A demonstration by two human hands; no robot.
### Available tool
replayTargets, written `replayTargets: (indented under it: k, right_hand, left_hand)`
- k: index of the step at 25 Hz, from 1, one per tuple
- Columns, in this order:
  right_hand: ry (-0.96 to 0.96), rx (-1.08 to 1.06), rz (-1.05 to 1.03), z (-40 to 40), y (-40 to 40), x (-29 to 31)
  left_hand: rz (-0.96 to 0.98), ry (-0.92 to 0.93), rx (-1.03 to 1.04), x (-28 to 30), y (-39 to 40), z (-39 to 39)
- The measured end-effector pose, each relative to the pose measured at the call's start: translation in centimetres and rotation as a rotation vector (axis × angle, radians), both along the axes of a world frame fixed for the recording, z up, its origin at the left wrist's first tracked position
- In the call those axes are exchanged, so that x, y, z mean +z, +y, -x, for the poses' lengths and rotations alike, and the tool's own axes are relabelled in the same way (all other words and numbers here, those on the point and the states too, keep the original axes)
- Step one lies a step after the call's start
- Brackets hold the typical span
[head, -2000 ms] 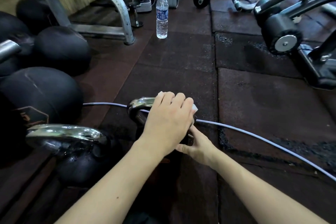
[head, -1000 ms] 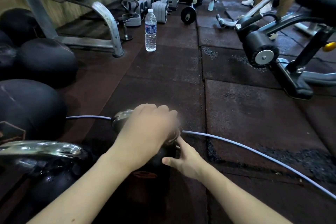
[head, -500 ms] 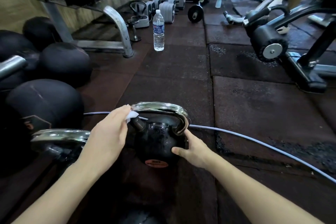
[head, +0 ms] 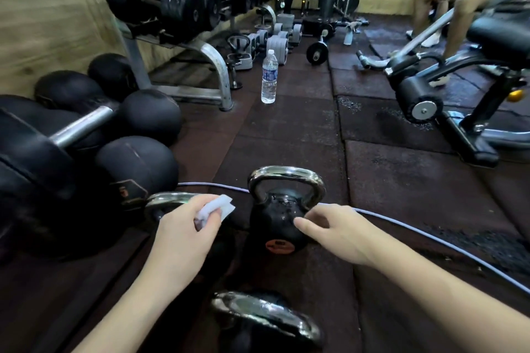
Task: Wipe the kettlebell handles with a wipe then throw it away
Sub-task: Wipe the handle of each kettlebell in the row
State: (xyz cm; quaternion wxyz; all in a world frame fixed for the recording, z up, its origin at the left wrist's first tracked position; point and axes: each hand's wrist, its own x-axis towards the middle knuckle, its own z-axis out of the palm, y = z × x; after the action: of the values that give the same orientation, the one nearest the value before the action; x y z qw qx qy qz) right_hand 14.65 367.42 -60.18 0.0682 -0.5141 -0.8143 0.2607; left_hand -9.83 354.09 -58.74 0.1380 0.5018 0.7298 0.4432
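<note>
Here, wipe in left hand, beside kettlebell.

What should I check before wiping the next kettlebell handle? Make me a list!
1. Wipe in the left hand: ok, pinched.
2. Right hand free to steady: ok, open beside the middle kettlebell.
3. Middle kettlebell upright: ok.
4. Left kettlebell handle reachable: ok, just past the wipe.
5. Near kettlebell handle clean: cannot tell.
6. Cable clear of the hands: ok.
</note>
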Motion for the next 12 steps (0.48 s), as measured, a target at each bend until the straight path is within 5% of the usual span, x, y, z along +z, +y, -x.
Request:
replayTargets:
  k: [12]
  right_hand:
    - [0.272,0.099,-0.018,3.3,-17.5,24.6]
  left_hand:
    - [-0.049,-0.105,0.129,21.1,-15.4,-1.1]
